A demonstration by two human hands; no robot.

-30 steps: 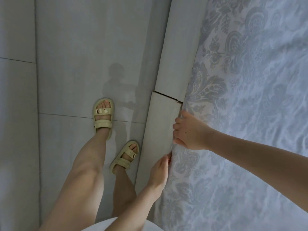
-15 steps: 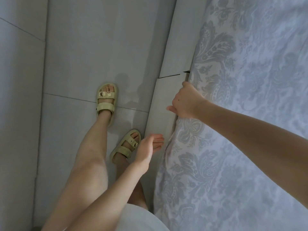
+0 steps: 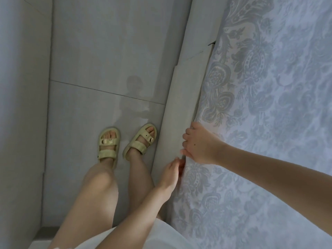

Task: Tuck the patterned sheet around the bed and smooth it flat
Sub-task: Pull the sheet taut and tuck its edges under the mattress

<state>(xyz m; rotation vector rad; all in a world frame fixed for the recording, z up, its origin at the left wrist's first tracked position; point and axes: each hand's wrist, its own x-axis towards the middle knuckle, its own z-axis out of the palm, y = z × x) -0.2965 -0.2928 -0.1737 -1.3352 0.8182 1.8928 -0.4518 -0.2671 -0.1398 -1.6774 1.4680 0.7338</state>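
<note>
Down at the bed's side, our right hand (image 3: 201, 147) curls its fingers over the edge of the patterned sheet (image 3: 269, 114), gripping it where it meets the bed frame (image 3: 181, 108); the fingertips are hidden beneath. Our left hand (image 3: 170, 174), fingers fairly straight, presses the sheet's edge just below, its tips lost in the gap. Half a second ago that hand hung clear of the bed.

a: dim, cool light, soft all over?
b: yes. the floor (image 3: 107, 51) shows a faint reflection, the sheet (image 3: 287, 87) looks slightly washed and grainy, and straight lines bend at the edges.
</note>
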